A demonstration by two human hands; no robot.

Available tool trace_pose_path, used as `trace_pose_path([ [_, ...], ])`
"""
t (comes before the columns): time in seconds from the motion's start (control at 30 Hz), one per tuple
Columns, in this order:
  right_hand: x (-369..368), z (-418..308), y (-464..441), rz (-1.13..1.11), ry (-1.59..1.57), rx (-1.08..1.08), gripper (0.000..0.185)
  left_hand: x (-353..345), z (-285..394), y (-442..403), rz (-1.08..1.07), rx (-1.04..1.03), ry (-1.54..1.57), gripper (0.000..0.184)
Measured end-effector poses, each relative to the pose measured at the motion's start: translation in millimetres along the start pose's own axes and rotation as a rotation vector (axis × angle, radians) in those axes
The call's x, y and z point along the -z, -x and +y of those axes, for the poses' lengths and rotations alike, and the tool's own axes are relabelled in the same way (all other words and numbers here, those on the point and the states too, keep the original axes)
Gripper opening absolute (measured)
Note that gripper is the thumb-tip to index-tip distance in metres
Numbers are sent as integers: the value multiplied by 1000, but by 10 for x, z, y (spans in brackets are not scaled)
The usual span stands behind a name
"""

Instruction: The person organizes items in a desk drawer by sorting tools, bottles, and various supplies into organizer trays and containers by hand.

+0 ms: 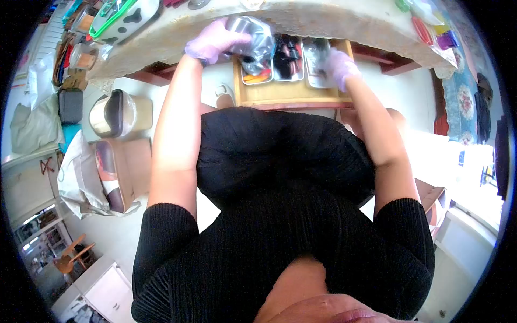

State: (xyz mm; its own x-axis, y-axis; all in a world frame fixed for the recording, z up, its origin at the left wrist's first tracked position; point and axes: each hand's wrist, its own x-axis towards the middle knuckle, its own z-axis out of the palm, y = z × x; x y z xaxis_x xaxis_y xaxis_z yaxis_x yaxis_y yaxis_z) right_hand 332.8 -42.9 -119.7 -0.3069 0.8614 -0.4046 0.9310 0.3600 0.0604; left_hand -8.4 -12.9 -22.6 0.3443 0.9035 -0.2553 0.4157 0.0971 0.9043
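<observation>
My left hand (211, 43), in a thin pinkish-lilac glove, grips a crinkled clear plastic bag (262, 42) with something silvery and shiny in it. The bag hangs over the left tray (258, 82) of an open wooden drawer (247, 98); orange and yellow bits show under it. In the middle tray (291, 78) lie several black items. My right hand (343, 70), gloved alike, is at the right-hand metal tray (318, 82). Its fingers are smeared by motion, so I cannot tell what they hold, if anything.
Above the drawer runs a table with a patterned cloth (161, 51). A green-rimmed container (126, 21) stands on its left, coloured packets (444, 39) on its right. Down on the floor at left are a beige bin (137, 113) and a cardboard box (134, 167) beside a white bag (79, 175).
</observation>
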Motion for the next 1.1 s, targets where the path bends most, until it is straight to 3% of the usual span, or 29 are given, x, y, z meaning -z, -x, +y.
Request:
trace_pose_path([
  [0.07, -507, 305, -333, 89, 25, -89, 31, 88, 10, -21, 36, 2, -118, 50],
  [0.1, -520, 264, -364, 96, 117, -60, 29, 94, -20, -22, 53, -26, -134, 48],
  [0.13, -551, 238, -359, -26, 326, 126, 32, 96, -54, -23, 68, -52, -148, 47],
  [0.17, -574, 182, -402, -24, 324, 127, 32, 102, -89, -26, 69, -51, -151, 47],
  [0.23, -690, 49, -508, -50, 59, -55, 45, 109, -83, 6, 65, -66, -113, 47],
  [0.3, -1369, 309, -961, -10, -160, -158, 54, 114, -26, 46, 70, -29, -178, 48],
  [0.4, -1179, 205, -840, -4, -50, -116, 51, 153, -91, 18, 71, 13, -226, 48],
  [0.47, -810, 14, -553, 183, -516, -368, 52, 156, -98, 25, 63, 22, -212, 49],
  [0.6, -1302, 288, -871, 244, -316, -236, 43, 114, -75, 27, 29, -18, -129, 49],
  [0.67, -719, 140, -627, -49, -168, -148, 34, 107, -53, 28, 7, -58, -96, 50],
  [0.77, 78, 45, -176, -38, -308, -235, 29, 53, 45, 101, -110, 4, -30, 56],
  [0.8, 186, 76, -195, -5, -99, -53, 34, 44, 29, 88, -177, 24, -47, 59],
  [0.83, 232, 89, -138, -3, -97, -56, 34, 31, 7, 76, -242, 44, -63, 63],
  [0.9, 439, 56, 35, 425, -448, -195, 42, -19, -103, 12, -247, 3, -83, 68],
  [0.93, 552, 36, 46, 531, -510, -300, 51, -55, -88, 13, -287, -5, 12, 69],
  [0.97, 681, 78, 98, 372, -558, -312, 54, -70, -73, 17, -326, -11, 106, 70],
  [1.03, 691, 21, 174, 426, -611, -139, 59, -77, 28, 67, -360, 13, 112, 70],
  [1.1, 781, -56, 166, 58, -904, 35, 66, -123, 125, 146, -321, -1, 134, 62],
])
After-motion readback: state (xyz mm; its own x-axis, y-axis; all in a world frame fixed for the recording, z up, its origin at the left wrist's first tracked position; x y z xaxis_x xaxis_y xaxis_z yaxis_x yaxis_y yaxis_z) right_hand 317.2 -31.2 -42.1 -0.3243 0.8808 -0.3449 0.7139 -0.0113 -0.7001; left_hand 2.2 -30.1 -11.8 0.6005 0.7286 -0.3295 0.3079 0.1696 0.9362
